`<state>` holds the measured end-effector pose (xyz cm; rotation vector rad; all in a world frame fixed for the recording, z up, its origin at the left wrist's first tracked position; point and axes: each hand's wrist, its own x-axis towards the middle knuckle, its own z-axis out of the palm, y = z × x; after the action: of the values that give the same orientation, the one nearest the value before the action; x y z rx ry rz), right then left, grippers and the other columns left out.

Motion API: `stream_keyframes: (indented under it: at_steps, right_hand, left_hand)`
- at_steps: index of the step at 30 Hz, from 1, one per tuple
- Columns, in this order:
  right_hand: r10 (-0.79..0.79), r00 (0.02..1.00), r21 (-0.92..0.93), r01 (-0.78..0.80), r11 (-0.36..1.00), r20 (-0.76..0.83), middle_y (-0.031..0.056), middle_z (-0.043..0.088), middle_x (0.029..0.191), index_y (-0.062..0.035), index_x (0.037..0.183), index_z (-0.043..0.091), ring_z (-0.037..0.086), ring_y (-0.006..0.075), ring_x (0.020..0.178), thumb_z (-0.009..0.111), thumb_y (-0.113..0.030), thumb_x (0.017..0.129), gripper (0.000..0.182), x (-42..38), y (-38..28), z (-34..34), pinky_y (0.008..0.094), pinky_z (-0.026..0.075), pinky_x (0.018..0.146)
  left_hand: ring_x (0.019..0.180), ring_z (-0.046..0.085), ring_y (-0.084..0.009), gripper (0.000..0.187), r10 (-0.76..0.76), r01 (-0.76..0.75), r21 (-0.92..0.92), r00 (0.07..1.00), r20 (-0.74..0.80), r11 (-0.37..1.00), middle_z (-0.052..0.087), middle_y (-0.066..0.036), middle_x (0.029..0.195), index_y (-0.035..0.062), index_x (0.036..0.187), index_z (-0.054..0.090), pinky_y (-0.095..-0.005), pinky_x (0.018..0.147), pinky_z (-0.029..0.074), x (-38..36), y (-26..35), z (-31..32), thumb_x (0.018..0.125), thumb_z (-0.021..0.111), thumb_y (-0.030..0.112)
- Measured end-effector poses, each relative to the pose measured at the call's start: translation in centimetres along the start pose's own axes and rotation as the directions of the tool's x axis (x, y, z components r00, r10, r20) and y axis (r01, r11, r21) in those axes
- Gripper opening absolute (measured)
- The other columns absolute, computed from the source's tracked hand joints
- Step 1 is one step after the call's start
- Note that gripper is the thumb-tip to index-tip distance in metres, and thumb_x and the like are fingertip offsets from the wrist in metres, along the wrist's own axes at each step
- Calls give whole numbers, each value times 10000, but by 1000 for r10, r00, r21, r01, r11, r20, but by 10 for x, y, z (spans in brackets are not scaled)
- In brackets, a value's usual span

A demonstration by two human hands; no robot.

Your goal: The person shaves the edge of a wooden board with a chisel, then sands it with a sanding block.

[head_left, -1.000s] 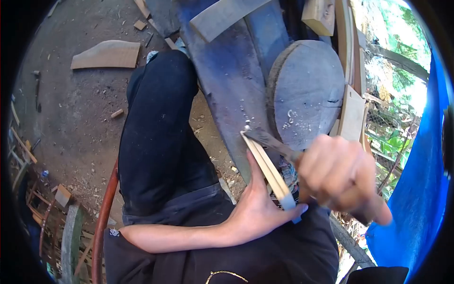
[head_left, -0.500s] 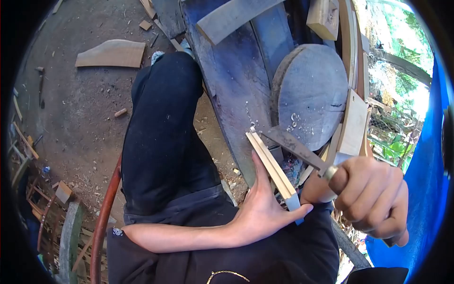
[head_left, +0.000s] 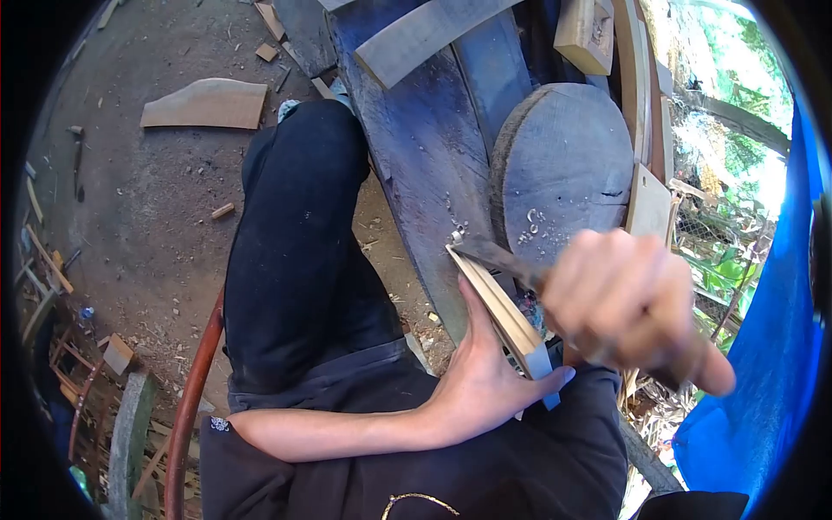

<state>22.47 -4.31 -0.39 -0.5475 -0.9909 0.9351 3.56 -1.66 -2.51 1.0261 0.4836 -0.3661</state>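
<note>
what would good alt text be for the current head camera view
A person's left hand holds a grooved strip of pale wood while the right hand, motion-blurred, holds a metal-bladed tool, its tip at the strip's far end. Shavings lie on a rounded wooden slab beside them; a curved board lies on the ground to the left.

the wooden strip [head_left: 500,310] is pale yellow, the tarp [head_left: 754,399] blue.

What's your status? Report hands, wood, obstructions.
Left hand holding wood strip. Right hand holding bladed tool, tip at strip's far end. Shavings by the tip; nothing visibly blocking.
</note>
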Motion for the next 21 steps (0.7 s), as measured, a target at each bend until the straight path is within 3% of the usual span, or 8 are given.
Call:
stream_keyframes:
  at_steps: [5, 8, 10, 11, 12, 17, 20, 21]
  right_hand:
    - [79, 994, 95, -72, 993, -73, 56, 543, 605, -59, 769, 505, 459, 137, 394, 568, -511, 1131, 583, -5, -4, 10, 290, 279, 366]
    - [6, 998, 33, -9, 999, 68, 48, 507, 589, -51, 754, 508, 459, 136, 399, 558, -503, 1137, 595, 4, 10, 3, 287, 279, 370]
    - [-71, 995, 103, 79, 992, -76, 60, 510, 582, -23, 691, 550, 449, 140, 392, 597, -619, 1076, 711, 4, 4, 16, 291, 293, 369]
    - [-99, 982, 132, 121, 984, -163, 66, 512, 578, -9, 660, 571, 444, 141, 389, 616, -677, 1045, 772, 1, 2, 21, 292, 301, 369]
    - [14, 999, 81, -17, 997, 41, 84, 525, 594, -35, 745, 538, 471, 161, 413, 531, -495, 1147, 611, 5, 17, 0, 296, 308, 372]
    - [47, 996, 4, -48, 999, 73, 86, 532, 590, -28, 745, 541, 481, 159, 416, 535, -506, 1145, 622, 11, 21, -2, 295, 313, 372]
    - [49, 998, -9, -48, 999, 45, 98, 554, 599, -18, 745, 547, 490, 162, 420, 529, -526, 1143, 645, 6, 15, 0, 296, 310, 370]
    - [68, 992, 19, -70, 997, 104, 98, 576, 628, -28, 785, 568, 519, 161, 448, 583, -529, 1121, 603, 10, 10, -6, 292, 312, 388]
  left_hand:
    - [1393, 586, -461, 1465, -20, 20, 29, 1000, -3, 999, 512, -369, 1461, -181, 1565, -209, -428, 1158, 496, 5, -18, 10, 823, 940, 346]
    - [1408, 576, -460, 1452, 2, -2, 7, 1000, 13, 1000, 510, -377, 1460, -189, 1563, -187, -426, 1170, 485, 6, -11, 6, 819, 941, 344]
    - [1378, 604, -447, 1445, 115, -110, 69, 992, -61, 991, 534, -369, 1435, -200, 1550, -189, -423, 1145, 500, 1, -5, 1, 818, 941, 328]
    - [1377, 606, -439, 1465, 41, -42, -26, 999, -26, 999, 539, -362, 1436, -213, 1541, -195, -421, 1143, 500, -2, -15, 7, 807, 952, 328]
    - [1377, 606, -439, 1465, 34, -34, -29, 999, -16, 999, 539, -362, 1436, -213, 1541, -195, -421, 1143, 500, -7, -16, 10, 807, 952, 328]
    - [1358, 615, -437, 1489, 126, -126, 16, 991, -47, 992, 542, -366, 1432, -205, 1539, -260, -426, 1144, 499, -3, -8, 0, 838, 942, 326]
    - [1434, 546, -453, 1530, -75, 78, -144, 997, 28, 986, 463, -390, 1503, -192, 1546, -293, -425, 1201, 453, -4, 17, -7, 838, 939, 377]
    - [1449, 527, -460, 1551, 122, -123, -19, 991, -45, 992, 455, -387, 1513, -186, 1545, -311, -420, 1217, 438, 3, -20, 11, 833, 939, 394]
